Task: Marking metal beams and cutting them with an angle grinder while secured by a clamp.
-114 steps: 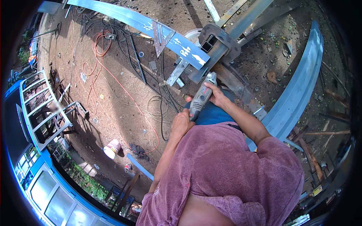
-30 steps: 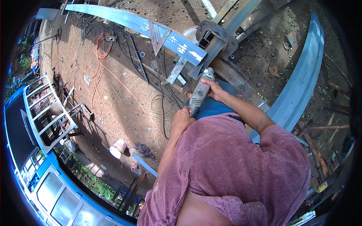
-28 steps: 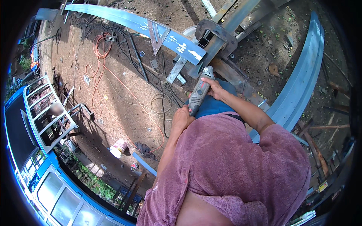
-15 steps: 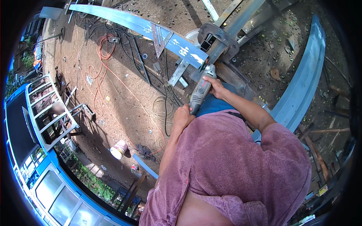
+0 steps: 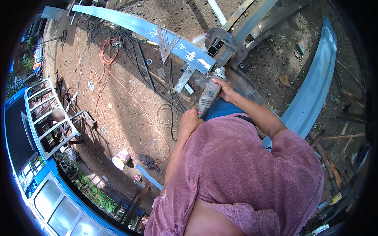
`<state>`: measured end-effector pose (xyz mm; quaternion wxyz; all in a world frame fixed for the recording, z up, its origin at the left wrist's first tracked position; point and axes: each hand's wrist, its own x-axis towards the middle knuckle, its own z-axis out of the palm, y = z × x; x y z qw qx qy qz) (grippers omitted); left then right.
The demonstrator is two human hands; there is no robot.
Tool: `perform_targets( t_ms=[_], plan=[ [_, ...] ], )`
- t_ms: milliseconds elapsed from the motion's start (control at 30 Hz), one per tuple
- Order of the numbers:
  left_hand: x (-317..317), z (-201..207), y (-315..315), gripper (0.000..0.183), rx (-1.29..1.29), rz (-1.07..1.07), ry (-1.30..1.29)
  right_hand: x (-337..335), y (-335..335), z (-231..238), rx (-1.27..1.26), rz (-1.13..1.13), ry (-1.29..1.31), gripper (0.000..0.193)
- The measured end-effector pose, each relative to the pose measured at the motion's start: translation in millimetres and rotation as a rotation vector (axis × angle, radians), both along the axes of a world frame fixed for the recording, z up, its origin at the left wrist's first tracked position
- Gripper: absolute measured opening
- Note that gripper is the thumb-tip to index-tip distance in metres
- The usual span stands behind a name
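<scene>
Both my hands hold a grey angle grinder [image 5: 208,95], tilted with its head up and away from me. My left hand [image 5: 191,119] is closed round the rear end of its body. Near the front, my right hand [image 5: 225,90] grips it just behind the metal gear head. That head meets the near end of a long blue-grey metal beam [image 5: 179,47] with pale chalk-like marks; the disc itself is mostly hidden. Across the beam lies a triangular metal bracket [image 5: 165,44]. A short metal piece [image 5: 184,79] sticks out under the beam's end.
A heavy dark steel flange [image 5: 236,44] on a thick post stands just beyond the grinder. At right lies another long curved metal channel [image 5: 305,92]. Orange cable [image 5: 103,59] and dark hoses loop over the dirt at left. A white bucket [image 5: 120,159] stands near a blue vehicle [image 5: 51,173].
The view has shifted slightly, so the scene sits a little further left and lower. Both hands keep their hold on the grinder, its head still at the beam's end.
</scene>
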<state>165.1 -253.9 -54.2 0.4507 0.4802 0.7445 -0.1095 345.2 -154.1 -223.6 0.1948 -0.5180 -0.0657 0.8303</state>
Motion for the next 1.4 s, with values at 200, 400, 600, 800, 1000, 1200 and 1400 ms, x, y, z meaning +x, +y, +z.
perform_targets(
  t_ms=[200, 400, 600, 800, 1000, 1200, 1400],
  plan=[
    [-3, -15, -9, 0.053, 0.095, -0.018, -0.004, 0, 4, 1, 0.021, 0.007, -0.005, 0.060],
    [-1, -9, -6, 0.050, 0.025, 0.005, -0.022, 1, 2, 4, 0.012, 0.012, 0.013, 0.060],
    [-4, -10, -25, 0.048, 0.064, 0.010, -0.004, -4, -11, 1, -0.006, 0.059, 0.023, 0.058],
    [-2, 4, -37, 0.052, -0.028, 0.087, -0.037, -9, -28, 2, -0.049, 0.121, 0.062, 0.059],
    [6, 16, -36, 0.053, -0.086, 0.014, -0.022, 1, -40, 10, -0.067, 0.127, 0.025, 0.065],
    [8, 16, -31, 0.055, -0.081, 0.031, 0.007, 1, -35, 16, -0.061, 0.092, 0.038, 0.061],
    [6, 11, -22, 0.053, -0.034, 0.011, 0.022, -3, -23, 4, -0.036, 0.090, 0.023, 0.064]
  ],
)
